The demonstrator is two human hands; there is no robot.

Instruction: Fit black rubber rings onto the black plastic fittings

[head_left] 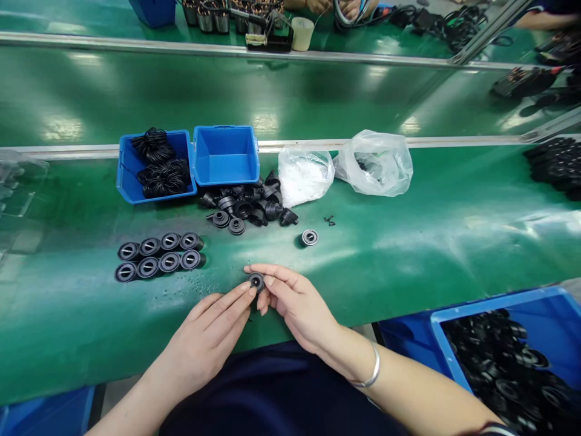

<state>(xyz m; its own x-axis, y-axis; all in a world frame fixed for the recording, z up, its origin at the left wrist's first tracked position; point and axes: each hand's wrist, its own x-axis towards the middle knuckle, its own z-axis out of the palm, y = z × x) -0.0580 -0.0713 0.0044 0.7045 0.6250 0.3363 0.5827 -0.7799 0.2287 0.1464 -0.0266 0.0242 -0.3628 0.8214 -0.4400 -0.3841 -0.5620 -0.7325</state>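
Between the fingertips of both hands is a small round black plastic part (256, 281) with a dark hole at its centre. My left hand (215, 330) grips it from the left with its fingers pressed together. From the other side my right hand (295, 300) pinches its edge between thumb and fingers. A single black part with a pale slotted centre (309, 237) stands just beyond the right hand. Two rows of similar slotted black parts (158, 254) sit to the left. Farther back lies a heap of loose black fittings (249, 203).
A blue bin (131, 191) holds coiled black cables, beside another blue bin (226, 160). Two clear plastic bags (305, 175) stand to their right, near tiny black rings (329, 221). A blue crate (447, 357) of black parts is at lower right. A co-worker's hands (349, 8) show across the bench.
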